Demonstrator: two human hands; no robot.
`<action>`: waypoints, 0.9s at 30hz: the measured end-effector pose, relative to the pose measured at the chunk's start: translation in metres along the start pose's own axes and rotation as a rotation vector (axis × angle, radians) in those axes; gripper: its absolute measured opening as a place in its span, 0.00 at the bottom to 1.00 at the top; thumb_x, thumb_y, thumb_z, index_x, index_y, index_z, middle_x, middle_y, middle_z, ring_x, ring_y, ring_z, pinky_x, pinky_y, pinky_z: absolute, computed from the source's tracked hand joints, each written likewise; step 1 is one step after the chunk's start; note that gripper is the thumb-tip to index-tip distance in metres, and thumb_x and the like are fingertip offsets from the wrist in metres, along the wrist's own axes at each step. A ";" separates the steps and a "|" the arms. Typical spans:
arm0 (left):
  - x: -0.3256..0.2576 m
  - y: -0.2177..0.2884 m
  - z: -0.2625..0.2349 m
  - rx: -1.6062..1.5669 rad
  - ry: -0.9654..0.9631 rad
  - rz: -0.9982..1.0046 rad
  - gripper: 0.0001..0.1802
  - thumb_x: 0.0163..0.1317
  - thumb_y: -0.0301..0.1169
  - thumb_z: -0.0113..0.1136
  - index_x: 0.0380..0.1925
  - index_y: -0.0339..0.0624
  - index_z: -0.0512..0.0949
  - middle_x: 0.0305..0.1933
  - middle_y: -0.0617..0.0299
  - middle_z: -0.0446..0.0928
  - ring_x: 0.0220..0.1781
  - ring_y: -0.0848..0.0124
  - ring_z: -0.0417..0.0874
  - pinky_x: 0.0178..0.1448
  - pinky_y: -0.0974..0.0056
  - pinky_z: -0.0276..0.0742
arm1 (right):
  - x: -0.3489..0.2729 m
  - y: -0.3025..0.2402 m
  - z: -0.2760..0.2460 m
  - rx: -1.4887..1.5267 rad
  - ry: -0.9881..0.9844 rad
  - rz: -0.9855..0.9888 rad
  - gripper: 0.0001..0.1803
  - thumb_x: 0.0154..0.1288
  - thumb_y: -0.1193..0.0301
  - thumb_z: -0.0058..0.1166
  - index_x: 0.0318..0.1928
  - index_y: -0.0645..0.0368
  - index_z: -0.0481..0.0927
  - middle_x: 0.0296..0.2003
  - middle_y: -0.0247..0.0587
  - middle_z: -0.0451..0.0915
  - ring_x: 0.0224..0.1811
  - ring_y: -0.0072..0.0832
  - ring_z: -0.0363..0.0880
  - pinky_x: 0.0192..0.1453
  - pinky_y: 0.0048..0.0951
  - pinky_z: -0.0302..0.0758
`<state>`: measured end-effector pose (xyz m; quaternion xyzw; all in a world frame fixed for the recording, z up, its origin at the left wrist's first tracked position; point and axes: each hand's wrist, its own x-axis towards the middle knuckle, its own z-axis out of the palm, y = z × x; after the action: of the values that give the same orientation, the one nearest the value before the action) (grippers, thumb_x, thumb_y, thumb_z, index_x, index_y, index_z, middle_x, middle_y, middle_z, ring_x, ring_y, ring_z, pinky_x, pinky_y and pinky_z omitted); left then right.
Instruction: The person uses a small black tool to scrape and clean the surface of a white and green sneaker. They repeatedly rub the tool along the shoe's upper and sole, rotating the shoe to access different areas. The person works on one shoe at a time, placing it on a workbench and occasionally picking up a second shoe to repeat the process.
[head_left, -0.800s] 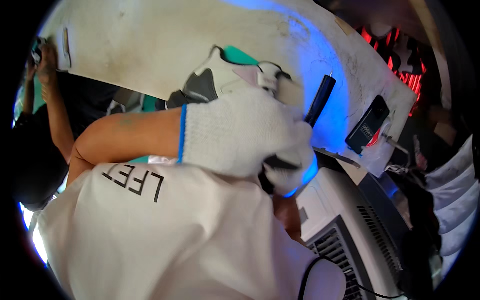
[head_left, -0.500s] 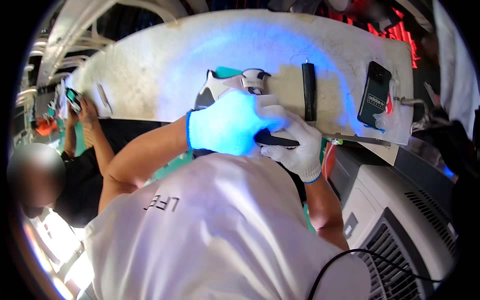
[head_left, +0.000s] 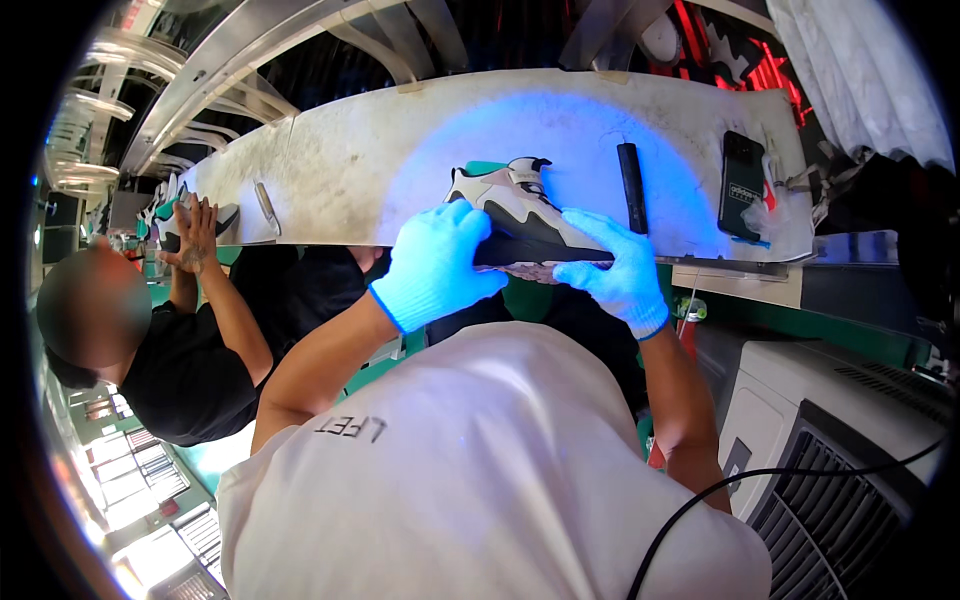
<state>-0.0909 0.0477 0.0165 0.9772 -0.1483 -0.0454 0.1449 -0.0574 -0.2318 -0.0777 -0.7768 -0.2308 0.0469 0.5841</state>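
A sneaker [head_left: 517,215] with a light upper, dark side panels and green lining rests on its side or tilted at the table's near edge, under blue light. My left hand [head_left: 440,258], in a knit glove, grips its heel end. My right hand [head_left: 622,272], gloved too, holds the toe end, thumb below and fingers on top. Part of the pale patterned outsole shows between the hands. Right of the shoe lies a black stick-shaped tool [head_left: 632,188], touched by neither hand.
A dark phone [head_left: 741,190] and a crumpled clear plastic bag [head_left: 772,218] lie on the table's right end. A slim metal tool [head_left: 267,207] lies to the left. Beyond it a co-worker's hand [head_left: 193,235] is at another shoe. A grey machine [head_left: 765,385] stands at right, a black cable [head_left: 690,510] before it.
My hands have moved apart to opposite ends of the shoe; before, they were close together over its front. My view has shifted, and the co-worker's hand is raised with fingers spread.
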 end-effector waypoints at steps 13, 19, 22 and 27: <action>0.028 -0.008 0.021 -0.128 0.062 0.190 0.25 0.42 0.36 0.85 0.36 0.47 0.78 0.41 0.56 0.81 0.47 0.49 0.84 0.47 0.48 0.82 | 0.016 -0.021 -0.002 -0.155 -0.106 -0.040 0.45 0.61 0.51 0.83 0.72 0.63 0.84 0.69 0.60 0.85 0.70 0.50 0.88 0.74 0.44 0.84; 0.039 -0.010 0.017 -0.227 0.034 0.123 0.27 0.45 0.40 0.87 0.41 0.47 0.81 0.44 0.55 0.84 0.49 0.50 0.89 0.49 0.49 0.86 | 0.024 -0.037 -0.005 -0.190 -0.150 0.031 0.45 0.53 0.65 0.87 0.70 0.70 0.83 0.64 0.63 0.88 0.68 0.47 0.90 0.72 0.41 0.83; 0.049 -0.011 0.008 -0.353 0.052 0.127 0.32 0.38 0.38 0.89 0.44 0.49 0.80 0.42 0.58 0.83 0.47 0.52 0.88 0.49 0.51 0.86 | 0.033 -0.042 -0.012 -0.185 -0.248 0.142 0.46 0.54 0.60 0.86 0.71 0.67 0.83 0.63 0.63 0.88 0.67 0.49 0.89 0.73 0.43 0.82; 0.073 -0.013 -0.011 -0.206 -0.247 0.147 0.36 0.38 0.38 0.85 0.52 0.49 0.81 0.45 0.61 0.85 0.50 0.55 0.90 0.48 0.51 0.86 | 0.064 -0.063 0.006 -0.360 -0.253 0.161 0.41 0.61 0.53 0.79 0.69 0.62 0.82 0.63 0.61 0.86 0.69 0.56 0.83 0.73 0.49 0.80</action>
<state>-0.0169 0.0401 0.0200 0.9307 -0.2306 -0.1693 0.2278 -0.0218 -0.1863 -0.0088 -0.8723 -0.2443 0.1483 0.3968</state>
